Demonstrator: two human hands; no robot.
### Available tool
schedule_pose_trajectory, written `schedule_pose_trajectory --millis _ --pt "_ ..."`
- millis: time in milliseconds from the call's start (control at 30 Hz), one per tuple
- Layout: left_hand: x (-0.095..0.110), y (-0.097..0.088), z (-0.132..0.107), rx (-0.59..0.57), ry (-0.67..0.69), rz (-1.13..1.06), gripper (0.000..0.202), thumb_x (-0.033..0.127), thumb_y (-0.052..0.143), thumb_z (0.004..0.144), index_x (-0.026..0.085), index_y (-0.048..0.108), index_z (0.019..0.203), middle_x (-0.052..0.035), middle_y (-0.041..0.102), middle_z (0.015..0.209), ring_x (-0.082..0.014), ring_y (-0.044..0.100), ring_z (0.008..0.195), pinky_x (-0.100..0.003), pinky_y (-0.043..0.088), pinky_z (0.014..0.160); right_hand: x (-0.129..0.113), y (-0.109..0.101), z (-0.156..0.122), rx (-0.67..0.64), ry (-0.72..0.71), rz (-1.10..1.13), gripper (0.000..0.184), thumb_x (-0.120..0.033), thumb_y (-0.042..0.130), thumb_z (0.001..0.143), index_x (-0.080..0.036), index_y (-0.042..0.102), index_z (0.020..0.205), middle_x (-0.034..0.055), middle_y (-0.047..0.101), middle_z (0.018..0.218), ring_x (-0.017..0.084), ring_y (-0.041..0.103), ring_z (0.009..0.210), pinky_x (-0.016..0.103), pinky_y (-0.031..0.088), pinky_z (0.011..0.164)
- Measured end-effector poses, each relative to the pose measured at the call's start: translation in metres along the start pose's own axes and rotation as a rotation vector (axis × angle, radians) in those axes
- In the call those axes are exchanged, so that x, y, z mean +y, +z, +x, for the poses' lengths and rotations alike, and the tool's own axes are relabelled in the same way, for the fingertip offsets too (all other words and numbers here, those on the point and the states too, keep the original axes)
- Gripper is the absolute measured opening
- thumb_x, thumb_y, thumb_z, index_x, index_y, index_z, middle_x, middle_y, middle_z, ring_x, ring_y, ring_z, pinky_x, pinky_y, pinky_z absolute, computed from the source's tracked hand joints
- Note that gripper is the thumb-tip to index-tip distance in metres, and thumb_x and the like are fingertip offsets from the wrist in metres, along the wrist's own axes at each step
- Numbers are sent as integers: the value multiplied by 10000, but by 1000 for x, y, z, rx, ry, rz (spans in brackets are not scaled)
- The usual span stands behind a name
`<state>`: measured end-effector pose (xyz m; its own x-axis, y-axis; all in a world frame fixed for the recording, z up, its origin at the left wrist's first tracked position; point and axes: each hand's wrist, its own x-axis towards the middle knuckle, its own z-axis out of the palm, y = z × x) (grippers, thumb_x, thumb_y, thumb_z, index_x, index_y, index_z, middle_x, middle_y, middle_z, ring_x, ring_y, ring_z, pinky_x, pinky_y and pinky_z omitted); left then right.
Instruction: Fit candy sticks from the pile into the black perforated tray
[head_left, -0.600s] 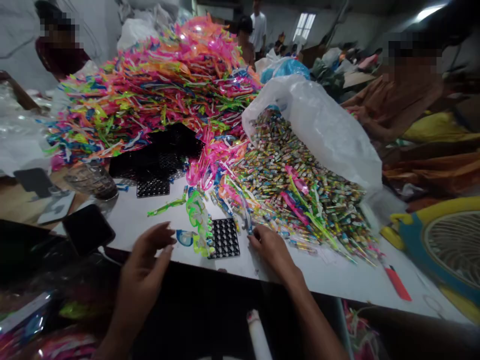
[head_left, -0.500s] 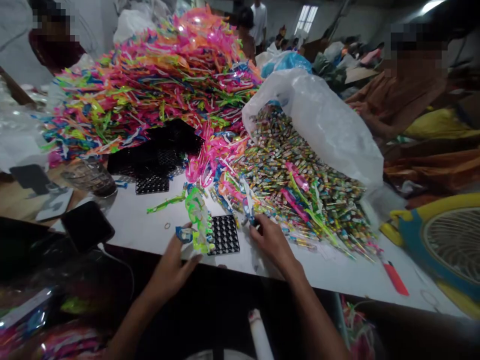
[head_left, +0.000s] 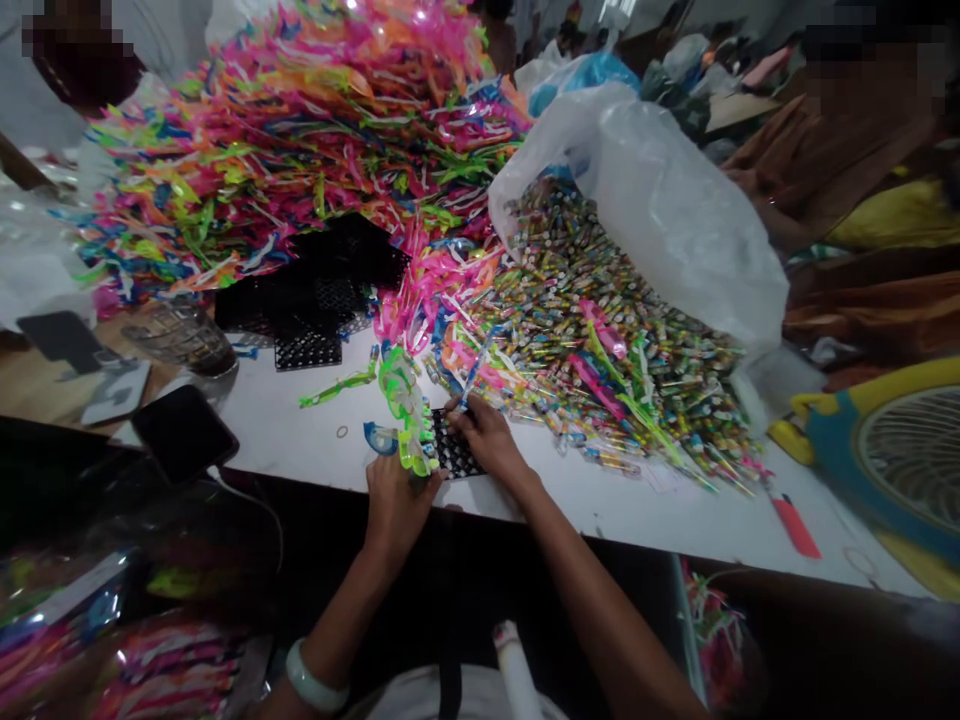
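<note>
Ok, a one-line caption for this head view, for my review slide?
Both hands, left hand and right hand, meet over a black grid tray beside green plastic glasses, below a heap of small colourful tubes.

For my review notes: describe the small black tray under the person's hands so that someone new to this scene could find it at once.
Start at the big clear plastic bag spilling small colourful tubes across the white table. Follow the spill to the near table edge, where the left hand and right hand meet. The black grid tray lies alone there beside a green plastic strip, apart from the stacked black trays farther back.
</note>
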<state>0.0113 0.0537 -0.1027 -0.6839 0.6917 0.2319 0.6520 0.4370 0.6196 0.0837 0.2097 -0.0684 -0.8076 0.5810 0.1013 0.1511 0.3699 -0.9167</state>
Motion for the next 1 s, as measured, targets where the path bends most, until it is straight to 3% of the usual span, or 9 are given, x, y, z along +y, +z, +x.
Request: schedule_pose_trajectory --millis 167,400,567,733,867,1000 --pt "1 1 0 -18 13 46 222 386 602 824 180 645 895 -81 670 933 -268 580 956 -409 406 843 5 8 31 -39 -26 -44 90 -251 477 835 -213 553 866 -28 587 693 143 590 670 270 465 706" --pt "2 4 1 -25 25 93 219 388 581 842 194 650 918 -75 674 985 -270 569 985 -403 377 856 15 2 36 -54 54 18 90 -267 479 837 -217 531 891 -31 629 700 138 614 656 279 464 718" --pt "-1 7 2 -73 15 133 274 437 530 861 202 650 934 -75 684 978 -280 581 953 -429 366 867 15 -6 41 -58 97 33 105 -290 455 853 -217 516 898 -30 623 700 138 614 623 267 468 644" --pt "-6 10 4 -137 2 179 300 465 507 866 214 648 951 -68 692 953 -292 590 951 -444 362 871 9 -4 39 -59 -20 -230 92 -209 447 844 -216 536 867 17 627 810 159 589 703 290 463 708" --pt "-7 9 4 -87 54 167 274 442 507 872 222 647 957 -67 691 976 -277 597 928 -434 368 867 11 12 33 -29 -68 -466 190 -160 397 854 -213 563 930 80 635 962 211 576 893 319 459 785" --pt "-8 8 2 -24 90 149 247 438 545 850 221 652 898 -69 689 919 -272 600 891 -417 378 819 11 12 30 -54 -74 -443 208 -153 419 860 -209 593 959 73 651 981 205 589 934 313 463 819"
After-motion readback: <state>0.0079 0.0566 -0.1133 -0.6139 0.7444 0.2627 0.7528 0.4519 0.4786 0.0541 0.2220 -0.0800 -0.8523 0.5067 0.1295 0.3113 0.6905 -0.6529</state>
